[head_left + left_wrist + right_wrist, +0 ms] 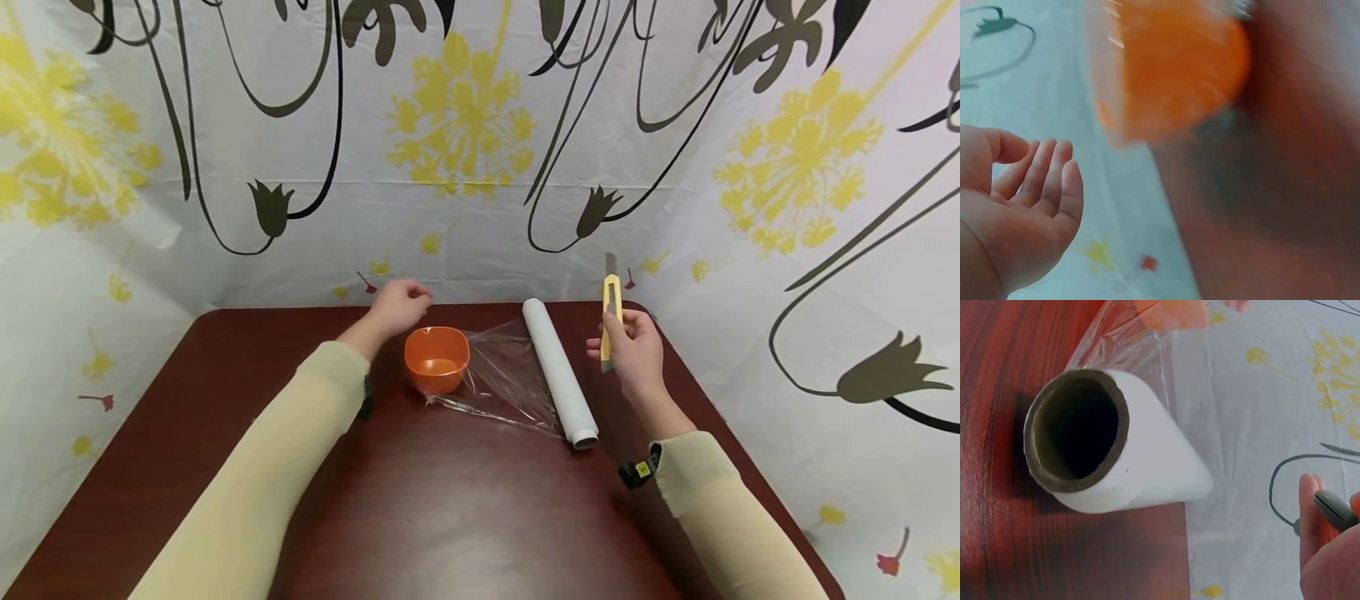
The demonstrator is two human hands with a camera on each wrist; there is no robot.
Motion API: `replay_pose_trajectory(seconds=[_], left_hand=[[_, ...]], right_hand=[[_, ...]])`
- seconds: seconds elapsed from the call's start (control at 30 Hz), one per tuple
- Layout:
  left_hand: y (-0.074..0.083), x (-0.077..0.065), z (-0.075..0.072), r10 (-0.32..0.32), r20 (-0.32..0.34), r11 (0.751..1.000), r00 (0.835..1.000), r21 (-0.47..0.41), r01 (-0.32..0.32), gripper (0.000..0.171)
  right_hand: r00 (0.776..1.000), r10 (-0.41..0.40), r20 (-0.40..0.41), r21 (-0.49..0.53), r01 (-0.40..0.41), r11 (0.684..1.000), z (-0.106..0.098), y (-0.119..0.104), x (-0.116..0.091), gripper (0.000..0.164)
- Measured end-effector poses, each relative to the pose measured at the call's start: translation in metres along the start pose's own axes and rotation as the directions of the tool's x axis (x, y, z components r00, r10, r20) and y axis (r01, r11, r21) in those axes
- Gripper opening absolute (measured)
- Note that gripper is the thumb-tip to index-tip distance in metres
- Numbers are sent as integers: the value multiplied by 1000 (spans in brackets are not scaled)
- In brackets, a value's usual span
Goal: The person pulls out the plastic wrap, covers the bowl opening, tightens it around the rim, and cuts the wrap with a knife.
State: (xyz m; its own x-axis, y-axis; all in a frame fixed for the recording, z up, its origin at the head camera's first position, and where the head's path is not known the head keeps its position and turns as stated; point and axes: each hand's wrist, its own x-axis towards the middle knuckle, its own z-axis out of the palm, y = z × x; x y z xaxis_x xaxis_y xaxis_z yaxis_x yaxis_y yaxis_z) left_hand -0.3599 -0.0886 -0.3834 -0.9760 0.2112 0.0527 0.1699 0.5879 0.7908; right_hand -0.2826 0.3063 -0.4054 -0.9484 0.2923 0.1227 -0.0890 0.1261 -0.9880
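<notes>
Space parts right hand [637,346], gripping slim yellow cutter [612,290], from white cylindrical roll [558,373] leftward; left hand [399,307], loosely bent, near rim of orange bowl [438,384].

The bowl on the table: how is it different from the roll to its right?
The bowl is orange; the roll is white. The bowl is short and wide, while the roll is a long tube. The bowl stands upright, whereas the roll lies on its side. Both are on the dark red table.
</notes>
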Motion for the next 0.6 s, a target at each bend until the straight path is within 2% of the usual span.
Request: replay_pose_trajectory(seconds=[0.13,0.23,0.33,0.5,0.6], left_hand=[[27,20,15,83,63,995,995,49,-86,38],[41,33,29,114,111,991,987,60,-121,37],[50,43,46,112,174,988,978,81,-128,38],[58,59,73,101,248,972,964,182,-148,30],[60,67,84,65,285,975,956,187,-122,40]], right_hand=[[1000,-5,11,16,5,1000,2,1,1,37],[1000,-5,27,16,5,1000,4,1,1,37],[999,-4,41,-16,5,1000,7,0,0,37],[997,-12,76,-37,15,999,14,0,-2,43],[995,-22,96,-47,26,999,22,1,-3,47]])
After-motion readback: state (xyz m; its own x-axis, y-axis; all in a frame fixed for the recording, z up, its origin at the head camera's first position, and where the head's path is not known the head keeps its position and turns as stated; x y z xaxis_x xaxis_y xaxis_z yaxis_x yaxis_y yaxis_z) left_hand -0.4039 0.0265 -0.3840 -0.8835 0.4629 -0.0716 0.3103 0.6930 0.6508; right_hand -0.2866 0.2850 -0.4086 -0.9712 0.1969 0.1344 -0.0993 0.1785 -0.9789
